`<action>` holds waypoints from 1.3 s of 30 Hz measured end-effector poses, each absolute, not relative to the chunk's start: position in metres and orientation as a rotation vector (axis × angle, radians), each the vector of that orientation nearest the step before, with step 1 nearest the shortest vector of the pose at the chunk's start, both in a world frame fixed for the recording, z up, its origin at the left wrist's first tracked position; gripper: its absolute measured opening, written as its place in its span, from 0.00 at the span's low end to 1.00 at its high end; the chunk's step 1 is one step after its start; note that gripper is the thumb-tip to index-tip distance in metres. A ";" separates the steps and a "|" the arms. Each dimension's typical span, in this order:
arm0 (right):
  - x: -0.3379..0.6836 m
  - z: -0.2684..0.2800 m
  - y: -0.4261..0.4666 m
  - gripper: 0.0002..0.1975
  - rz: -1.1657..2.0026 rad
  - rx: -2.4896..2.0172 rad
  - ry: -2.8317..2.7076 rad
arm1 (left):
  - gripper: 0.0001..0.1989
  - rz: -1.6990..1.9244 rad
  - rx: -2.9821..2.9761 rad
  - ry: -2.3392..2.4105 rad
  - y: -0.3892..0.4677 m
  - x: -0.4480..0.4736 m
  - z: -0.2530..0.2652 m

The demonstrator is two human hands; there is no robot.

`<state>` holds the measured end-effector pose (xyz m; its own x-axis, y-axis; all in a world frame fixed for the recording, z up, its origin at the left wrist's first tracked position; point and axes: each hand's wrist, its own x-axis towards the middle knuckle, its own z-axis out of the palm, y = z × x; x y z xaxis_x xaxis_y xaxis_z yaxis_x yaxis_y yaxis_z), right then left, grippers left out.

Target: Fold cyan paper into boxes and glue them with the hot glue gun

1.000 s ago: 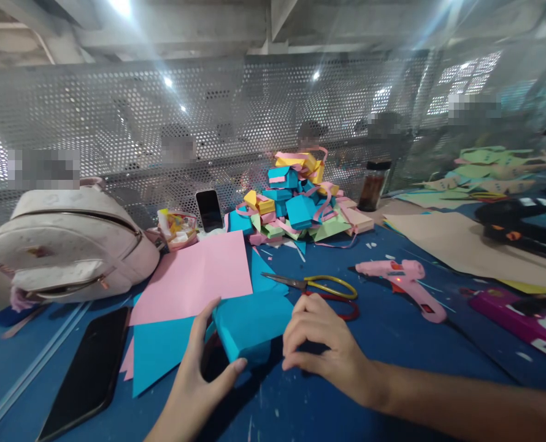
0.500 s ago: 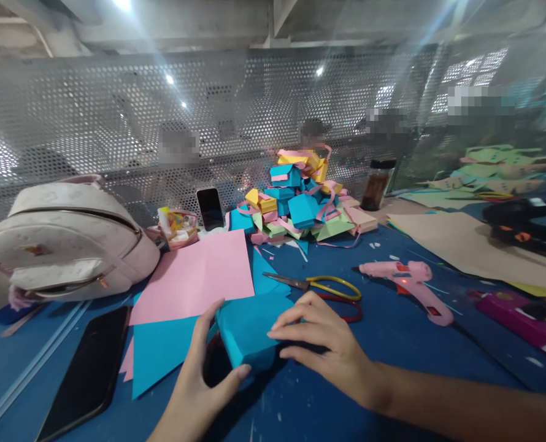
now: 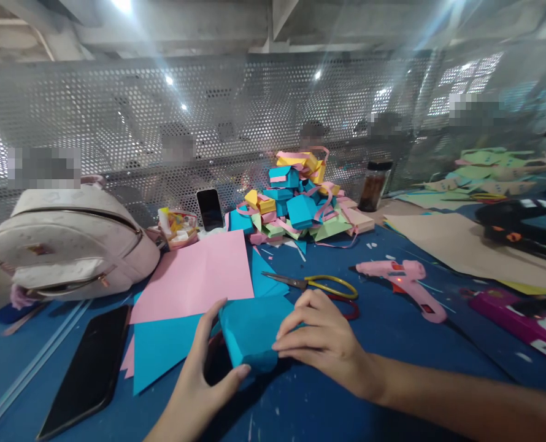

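A folded blue paper box is held low over the table, between my two hands. My left hand grips its left side, thumb at the near lower corner and fingers at the far edge. At the box's right edge, my right hand pinches the paper with thumb and fingertips close together. Just beyond the box lie scissors with one yellow and one red handle. Pink paper and blue sheets are spread to the left. A pink glue gun, its switch lit red, rests at the right.
A heap of small paper boxes stands at the back, beside a dark-filled bottle. A white backpack and a black phone occupy the left. To the right are tan sheets, a black stapler-like tool and a purple case.
My right hand's fingers have drawn closer together at the box's right edge. The left hand keeps its grip. The view has shifted slightly.
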<state>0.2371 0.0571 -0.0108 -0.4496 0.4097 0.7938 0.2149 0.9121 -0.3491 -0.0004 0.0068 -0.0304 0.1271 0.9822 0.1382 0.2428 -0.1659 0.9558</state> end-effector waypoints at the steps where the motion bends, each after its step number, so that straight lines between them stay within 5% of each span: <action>1: 0.237 -0.011 0.057 0.09 0.252 -0.440 -2.050 | 0.37 1.108 1.566 1.236 0.007 0.000 -0.030; 39: 0.229 -0.013 0.045 0.10 0.446 -0.508 -1.948 | 0.42 1.124 1.722 1.318 -0.003 0.008 -0.026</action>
